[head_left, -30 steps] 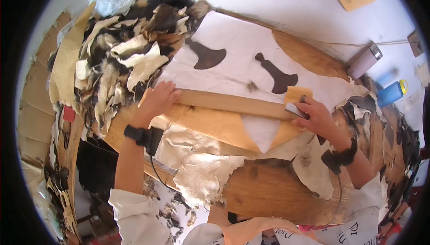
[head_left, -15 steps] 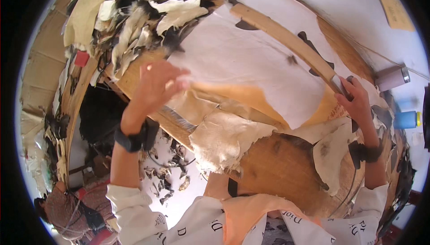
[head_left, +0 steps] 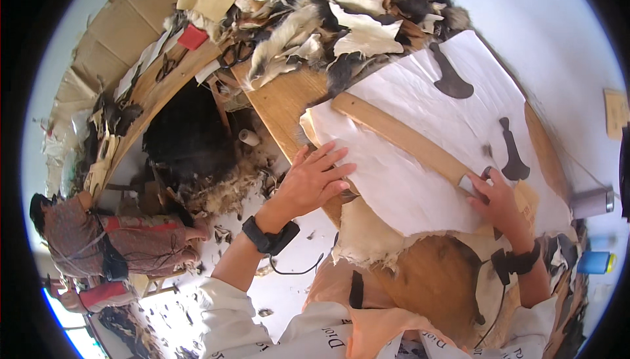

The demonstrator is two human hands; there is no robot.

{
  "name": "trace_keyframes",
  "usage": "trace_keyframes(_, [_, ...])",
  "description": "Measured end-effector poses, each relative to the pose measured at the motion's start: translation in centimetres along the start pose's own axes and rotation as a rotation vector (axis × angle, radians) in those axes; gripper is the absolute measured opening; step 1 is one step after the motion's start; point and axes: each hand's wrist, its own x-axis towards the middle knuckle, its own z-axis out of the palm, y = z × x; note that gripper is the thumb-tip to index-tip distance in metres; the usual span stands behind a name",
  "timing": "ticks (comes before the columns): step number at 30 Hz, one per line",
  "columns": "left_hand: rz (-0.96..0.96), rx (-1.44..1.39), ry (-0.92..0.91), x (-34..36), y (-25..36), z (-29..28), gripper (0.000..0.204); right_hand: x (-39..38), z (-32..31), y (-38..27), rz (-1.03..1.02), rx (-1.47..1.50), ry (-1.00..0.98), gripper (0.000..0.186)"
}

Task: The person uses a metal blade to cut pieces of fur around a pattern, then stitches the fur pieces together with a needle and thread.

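Fingers spread wide on the left hand (head_left: 314,182), palm flat, pressing the near edge of the white hide (head_left: 420,182) down where it overhangs the round wooden table (head_left: 282,103). Over on the other side, the right hand (head_left: 500,203) has its fingers curled together at the end of the long wooden straightedge (head_left: 407,137), clamped on a small pale tool (head_left: 470,184), whose tip I can't make out. The straightedge lies slantwise across the hide, touching it along its length.

To do this well, I'd judge, the flat hand should keep the sheet taut and unwrinkled while the other steadies the straightedge so it doesn't slide; fingertips belong clear of its working edge.

Containers: a grey cylinder (head_left: 592,201) and a blue cup (head_left: 594,262) stand at the far right rim, contents hidden. Scraps of fur (head_left: 328,18) are heaped loose on the table's far side, in no bin at all.
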Motion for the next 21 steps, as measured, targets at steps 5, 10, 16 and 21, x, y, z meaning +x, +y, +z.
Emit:
trace_keyframes(5, [-0.003,-0.075,0.167,-0.1,-0.2,0.1,0.025,1.5,0.4,-2.2,-0.052,0.017,-0.119,0.049])
trace_keyframes(10, [-0.092,-0.31,0.381,0.6,-0.3,-0.2,0.013,1.1,0.5,-2.4,-0.044,-0.031,-0.122,0.049])
trace_keyframes(16, [0.033,-0.122,0.314,0.7,-0.6,-0.3,0.013,0.5,0.3,-1.3,0.054,0.008,-0.105,0.048])
trace_keyframes(21, [0.026,0.115,0.173,1.5,2.6,-1.3,0.022,0.4,0.4,2.1,0.093,-0.083,0.078,0.046])
